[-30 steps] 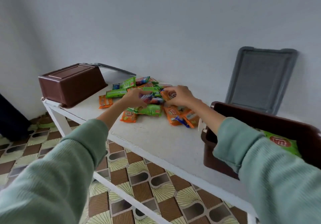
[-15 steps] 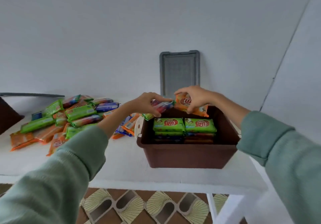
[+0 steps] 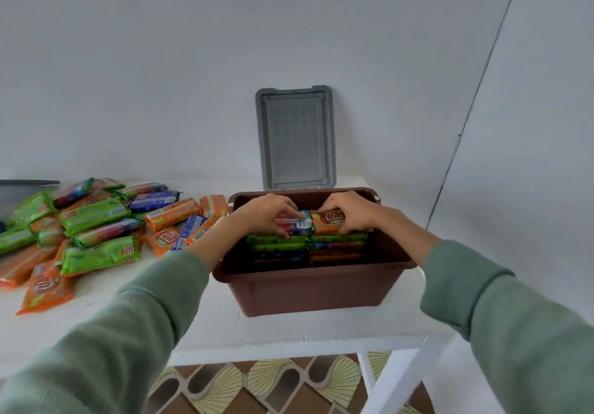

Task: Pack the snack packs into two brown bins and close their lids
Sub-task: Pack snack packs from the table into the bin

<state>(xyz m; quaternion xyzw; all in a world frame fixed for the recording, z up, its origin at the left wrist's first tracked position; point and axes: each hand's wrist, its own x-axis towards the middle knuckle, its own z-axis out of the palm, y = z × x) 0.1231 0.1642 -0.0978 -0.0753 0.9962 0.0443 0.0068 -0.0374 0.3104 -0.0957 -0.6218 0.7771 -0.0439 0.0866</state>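
Bin [image 3: 321, 291]: brown, open, on the white table [image 3: 225, 327] at the right, two stacks of packs inside.
Left hand [image 3: 266, 213]: fingers curled on a red and blue pack [image 3: 297, 224] atop the left stack.
Right hand [image 3: 350, 209]: fingers pinched on an orange pack [image 3: 328, 221] atop the right stack.
Lid [image 3: 295, 139]: grey, leaning upright on the wall just behind the bin.
Loose packs [image 3: 96, 230]: green, orange and blue heap, left of the bin.
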